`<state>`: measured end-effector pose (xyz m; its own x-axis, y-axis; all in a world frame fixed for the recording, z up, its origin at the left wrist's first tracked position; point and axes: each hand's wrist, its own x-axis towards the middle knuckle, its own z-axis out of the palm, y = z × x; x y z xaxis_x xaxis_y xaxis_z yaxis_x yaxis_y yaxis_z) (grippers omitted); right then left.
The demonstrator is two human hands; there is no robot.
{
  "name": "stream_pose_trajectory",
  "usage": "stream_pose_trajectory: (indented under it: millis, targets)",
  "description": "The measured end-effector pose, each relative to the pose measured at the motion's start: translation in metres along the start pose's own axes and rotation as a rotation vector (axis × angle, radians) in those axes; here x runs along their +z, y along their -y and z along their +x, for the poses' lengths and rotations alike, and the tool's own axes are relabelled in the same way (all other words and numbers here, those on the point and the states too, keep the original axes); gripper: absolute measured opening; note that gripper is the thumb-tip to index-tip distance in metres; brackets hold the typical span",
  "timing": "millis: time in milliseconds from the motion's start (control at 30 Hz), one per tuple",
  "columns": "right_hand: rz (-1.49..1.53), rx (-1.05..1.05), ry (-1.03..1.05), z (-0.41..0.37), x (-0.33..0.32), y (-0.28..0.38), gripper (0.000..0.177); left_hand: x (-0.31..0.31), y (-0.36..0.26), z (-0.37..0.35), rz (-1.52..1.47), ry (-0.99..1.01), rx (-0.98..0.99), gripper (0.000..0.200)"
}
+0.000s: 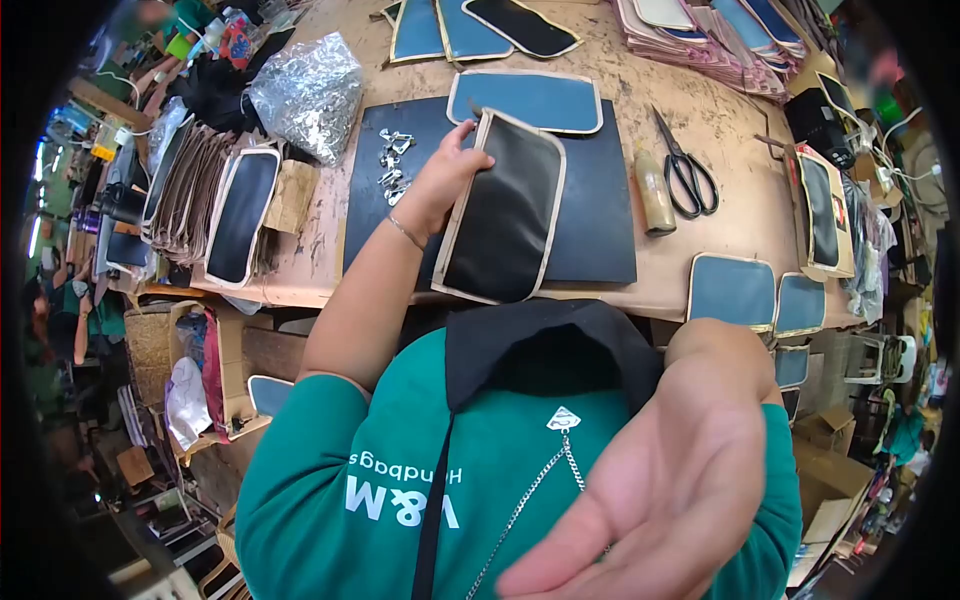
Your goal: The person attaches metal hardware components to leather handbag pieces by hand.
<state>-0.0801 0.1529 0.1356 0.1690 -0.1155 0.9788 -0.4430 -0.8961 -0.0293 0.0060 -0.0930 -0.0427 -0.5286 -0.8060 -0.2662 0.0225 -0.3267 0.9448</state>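
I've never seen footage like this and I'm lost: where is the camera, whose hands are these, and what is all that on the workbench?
There is no machine here: a person works with bare hands, and the one camera sits on their head, looking down, so you also see their own teal shirt at the bottom. The left hand is stretched out and grips a black pouch panel with beige edging, held over a black mat on the wooden workbench. The right hand is open, palm showing, close to the camera and empty. On the bench lie a blue panel, scissors, a wooden-handled tool, small metal fittings, a bag of shiny parts and stacks of similar panels.
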Motion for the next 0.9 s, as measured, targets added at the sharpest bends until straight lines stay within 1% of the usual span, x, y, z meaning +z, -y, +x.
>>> stream_pose_trajectory:
  millis: [100, 133, 167, 233, 267, 300, 367, 433, 467, 500, 533, 600, 633, 667, 700, 733, 767, 833, 900]
  targets:
    - [-0.029, 0.025, 0.06, -0.008, -0.022, -0.008, 0.022, 0.008, -0.026, -0.01, -0.057, 0.063, 0.066, 0.071]
    - [-0.039, 0.041, 0.08, -0.009, -0.028, -0.013, 0.022, 0.015, -0.039, -0.021, -0.142, 0.126, 0.075, 0.066]
    - [-0.05, 0.054, 0.096, -0.01, -0.032, -0.018, 0.022, 0.013, -0.035, -0.013, -0.204, 0.15, 0.152, 0.056]
    - [-0.064, 0.06, 0.109, -0.009, -0.037, -0.02, 0.022, 0.009, -0.045, -0.011, -0.084, 0.058, 0.167, 0.039]
    - [-0.069, 0.048, 0.111, -0.008, -0.038, -0.018, 0.023, 0.014, -0.05, -0.015, -0.285, 0.044, 0.156, 0.021]
    - [-0.072, 0.033, 0.113, -0.008, -0.038, -0.015, 0.023, 0.008, -0.051, -0.009, -0.341, 0.042, 0.084, 0.014]
    - [-0.085, 0.002, 0.123, -0.011, -0.037, -0.009, 0.024, 0.012, -0.052, -0.011, -0.459, 0.029, 0.046, 0.014]
    - [-0.124, -0.011, 0.164, -0.016, -0.037, -0.014, 0.024, 0.026, -0.051, -0.019, -0.452, 0.003, 0.226, 0.018]
    - [-0.171, 0.003, 0.21, -0.021, -0.038, -0.024, 0.025, 0.039, -0.057, -0.028, -0.417, -0.037, 0.271, 0.03]
    - [-0.237, 0.039, 0.277, -0.026, -0.039, -0.044, 0.025, 0.044, -0.053, -0.029, -0.391, -0.032, 0.299, 0.043]
    - [-0.267, 0.103, 0.335, -0.033, -0.039, -0.071, 0.026, 0.051, -0.047, -0.028, -0.39, -0.01, 0.33, 0.048]
    - [-0.214, 0.287, 0.403, -0.055, -0.039, -0.143, 0.026, 0.067, -0.039, -0.028, -0.335, 0.008, 0.359, 0.057]
    - [-0.138, 0.619, 0.312, -0.072, -0.032, -0.158, 0.028, 0.072, -0.035, -0.025, -0.234, -0.033, 0.333, 0.062]
    - [-0.055, 0.952, 0.211, -0.086, -0.026, -0.17, 0.03, 0.076, -0.033, -0.027, -0.156, -0.02, 0.303, 0.06]
    - [0.023, 1.047, 0.197, -0.097, -0.022, -0.183, 0.031, 0.08, -0.032, -0.029, -0.078, -0.008, 0.273, 0.058]
    - [0.102, 1.141, 0.183, -0.106, -0.019, -0.196, 0.032, 0.086, -0.024, -0.024, -0.078, -0.034, 0.306, 0.06]
    - [0.184, 1.233, 0.17, -0.108, -0.016, -0.204, 0.033, 0.087, -0.026, -0.026, -0.001, -0.041, 0.233, 0.065]
    - [0.151, 1.221, 0.171, -0.109, -0.01, -0.212, 0.028, 0.087, -0.03, -0.029, 0.113, -0.042, 0.185, 0.067]
    - [0.147, 1.206, 0.128, -0.12, -0.005, -0.227, 0.025, 0.074, -0.036, -0.023, 0.338, -0.003, 0.241, 0.063]
